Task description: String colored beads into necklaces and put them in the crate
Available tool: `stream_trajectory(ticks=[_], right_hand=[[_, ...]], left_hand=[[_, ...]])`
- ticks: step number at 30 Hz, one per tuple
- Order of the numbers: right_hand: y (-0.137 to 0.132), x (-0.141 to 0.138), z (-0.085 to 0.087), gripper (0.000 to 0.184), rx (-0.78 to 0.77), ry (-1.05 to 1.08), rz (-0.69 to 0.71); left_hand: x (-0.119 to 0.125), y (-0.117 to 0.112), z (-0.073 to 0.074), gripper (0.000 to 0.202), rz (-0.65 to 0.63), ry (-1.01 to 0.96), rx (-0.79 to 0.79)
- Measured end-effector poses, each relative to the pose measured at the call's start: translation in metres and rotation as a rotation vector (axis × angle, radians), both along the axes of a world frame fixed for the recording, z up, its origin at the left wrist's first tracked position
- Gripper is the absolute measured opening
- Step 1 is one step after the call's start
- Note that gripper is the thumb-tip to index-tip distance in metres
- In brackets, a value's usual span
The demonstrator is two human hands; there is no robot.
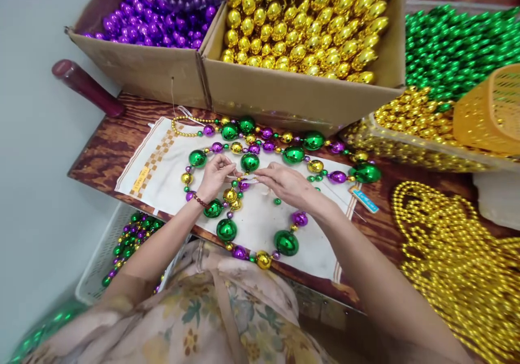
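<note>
A long bead necklace (292,154) of green, purple and gold balls lies looped on a white cloth (162,163) on a dark wooden table (101,153). My left hand (215,177) is pinched shut on the necklace's string just above a gold bead (229,195). My right hand (284,184) is pinched shut on the same string a little to the right. The two hands' fingertips nearly meet over the cloth's middle. A beaded bracelet (200,200) sits on my left wrist.
At the back stand cardboard boxes of purple balls (142,23) and gold balls (309,23). Green beads (455,44), an orange basket (491,109) and gold bead strands (455,266) fill the right. A white basket with finished necklaces (130,239) sits low left. A maroon cylinder (87,88) lies at the left.
</note>
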State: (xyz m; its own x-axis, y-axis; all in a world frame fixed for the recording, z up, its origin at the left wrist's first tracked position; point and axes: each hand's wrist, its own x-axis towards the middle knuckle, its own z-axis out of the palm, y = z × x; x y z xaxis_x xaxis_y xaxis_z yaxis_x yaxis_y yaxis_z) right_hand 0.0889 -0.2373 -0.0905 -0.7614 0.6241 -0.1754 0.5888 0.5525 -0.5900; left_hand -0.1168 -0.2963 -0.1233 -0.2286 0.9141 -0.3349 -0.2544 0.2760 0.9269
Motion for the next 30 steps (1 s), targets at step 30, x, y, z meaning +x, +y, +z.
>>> stream_trajectory(ticks=[30], right_hand=[[0.025, -0.030, 0.014, 0.034, -0.307, -0.029, 0.066]], left_hand=[[0.001, 0.001, 0.002, 0.033, -0.038, 0.037, 0.003]])
